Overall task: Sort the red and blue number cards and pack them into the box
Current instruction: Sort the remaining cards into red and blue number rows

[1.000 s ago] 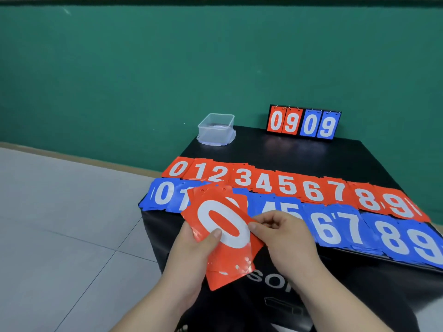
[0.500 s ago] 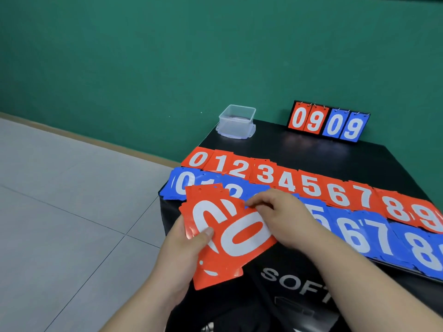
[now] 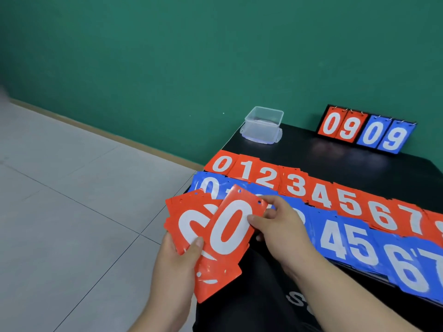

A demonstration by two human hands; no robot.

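Number cards are laid in two overlapping rows on the black table [image 3: 335, 159]. The red row [image 3: 297, 185], farther back, reads 0 to 7 up to the frame edge. The blue row [image 3: 347, 243], nearer, shows 0, 4, 5, 6, 7. A flip scoreboard [image 3: 366, 130] at the rear reads 0 9 0 9. A fanned red stack [image 3: 187, 226] is gripped by the left hand [image 3: 177, 257]. A clear box [image 3: 263, 124] stands at the table's far left corner. A red "0" card [image 3: 230, 226] is pinched at its right edge by the right hand [image 3: 280, 226].

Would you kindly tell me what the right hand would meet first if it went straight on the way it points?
The right hand pinches the front red 0 card; pushing on leftward, it would likely meet the fanned red cards in the left hand.
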